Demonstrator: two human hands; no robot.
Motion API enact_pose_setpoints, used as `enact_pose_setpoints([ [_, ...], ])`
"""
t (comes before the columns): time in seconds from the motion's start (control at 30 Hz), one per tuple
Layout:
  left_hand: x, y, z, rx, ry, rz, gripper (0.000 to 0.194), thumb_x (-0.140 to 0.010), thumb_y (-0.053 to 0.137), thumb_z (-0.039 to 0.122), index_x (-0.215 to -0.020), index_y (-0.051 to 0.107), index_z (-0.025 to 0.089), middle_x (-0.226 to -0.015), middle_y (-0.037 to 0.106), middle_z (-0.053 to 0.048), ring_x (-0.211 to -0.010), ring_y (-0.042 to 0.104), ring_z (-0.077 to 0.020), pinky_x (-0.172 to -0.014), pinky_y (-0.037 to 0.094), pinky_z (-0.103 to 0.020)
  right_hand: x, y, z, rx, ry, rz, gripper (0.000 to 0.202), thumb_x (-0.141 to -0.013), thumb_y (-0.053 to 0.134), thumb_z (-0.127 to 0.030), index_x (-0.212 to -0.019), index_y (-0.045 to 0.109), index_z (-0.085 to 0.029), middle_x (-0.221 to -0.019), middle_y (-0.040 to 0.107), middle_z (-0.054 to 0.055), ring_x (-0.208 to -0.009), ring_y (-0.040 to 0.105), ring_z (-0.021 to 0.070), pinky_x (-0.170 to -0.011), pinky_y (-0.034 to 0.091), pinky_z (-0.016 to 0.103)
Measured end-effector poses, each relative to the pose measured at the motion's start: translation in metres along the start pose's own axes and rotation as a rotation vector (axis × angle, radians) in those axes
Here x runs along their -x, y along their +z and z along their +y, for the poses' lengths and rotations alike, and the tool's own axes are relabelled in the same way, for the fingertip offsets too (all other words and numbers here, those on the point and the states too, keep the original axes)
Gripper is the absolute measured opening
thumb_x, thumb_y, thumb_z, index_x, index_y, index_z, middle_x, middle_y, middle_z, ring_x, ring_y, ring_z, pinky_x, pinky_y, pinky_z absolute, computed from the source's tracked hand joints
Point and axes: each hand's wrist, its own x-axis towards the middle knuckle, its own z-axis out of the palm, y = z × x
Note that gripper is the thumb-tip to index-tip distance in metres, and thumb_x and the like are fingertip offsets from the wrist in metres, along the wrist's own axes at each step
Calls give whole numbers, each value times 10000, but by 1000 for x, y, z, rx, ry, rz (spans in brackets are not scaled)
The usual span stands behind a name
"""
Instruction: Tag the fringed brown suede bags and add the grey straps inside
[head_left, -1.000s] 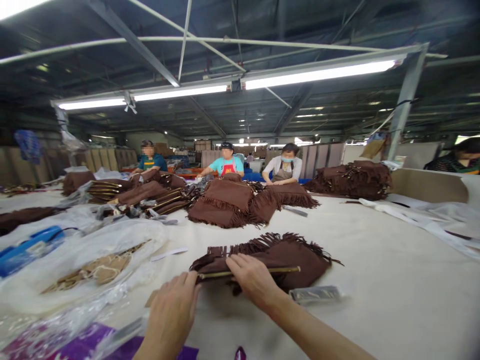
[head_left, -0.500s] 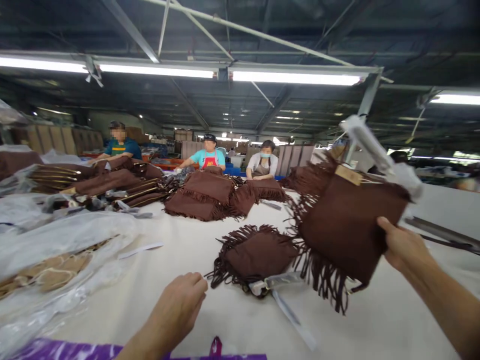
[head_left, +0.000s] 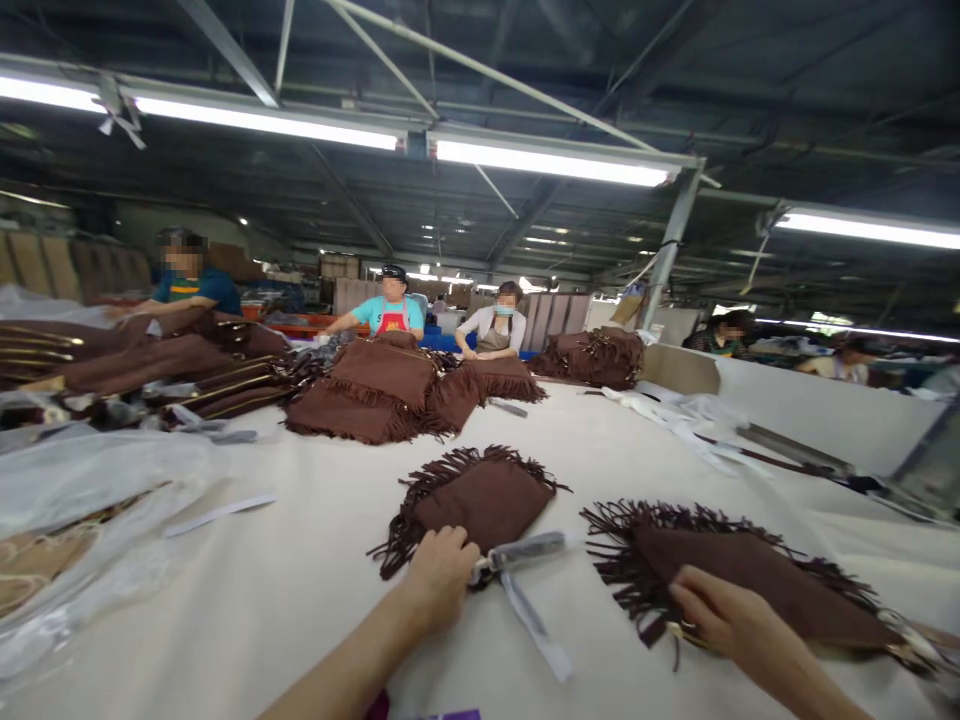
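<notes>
Two brown fringed suede bags lie in front of me on the cream table. My left hand grips the near edge of the middle bag, beside a strap wrapped in clear plastic. My right hand holds the near edge of the right bag, which lies flat on the table with fringe around it.
A pile of brown fringed bags sits mid-table, with more stacks at the left and far back. Clear plastic bags crowd the left side. Three people sit across the table. A low cardboard wall runs along the right.
My right hand lifted a bag off the pile, swung it right and laid it flat on the table. My left hand moved forward and closed on the other bag.
</notes>
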Motion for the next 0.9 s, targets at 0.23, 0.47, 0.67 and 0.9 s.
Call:
enact_pose_setpoints([
  [0.23,19,8,-4,76,-132,69,127,-806,435,158,-891,508,218,-1063,570,-48,-990,524,-226,-826,437,-358,-13,78,-158,70,-123,-219,158,-851,612,-356,-888,618,-203,-870,693,67,-808,653,257,-664,458,306],
  [0.47,70,-15,-24,156,-170,1,192,-741,482,137,-918,490,211,-1031,579,-40,-952,527,-198,-836,411,-316,-18,113,-223,161,-362,-186,152,-831,593,-44,-893,567,-181,-852,669,50,-734,669,221,-560,412,248],
  [0.67,86,-10,-29,210,-288,102,64,-844,447,215,-904,471,220,-1015,602,-42,-950,544,-222,-815,392,-332,-17,103,-253,128,-470,-121,127,-820,559,-68,-851,551,-190,-813,660,36,-642,657,204,-497,338,254],
  [0.9,112,-23,-81,462,-473,283,74,-859,411,261,-796,406,222,-817,602,-31,-814,571,-205,-736,400,-302,-49,76,-177,308,-207,-155,151,-919,469,-176,-800,561,-194,-735,681,46,-665,680,218,-498,304,247],
])
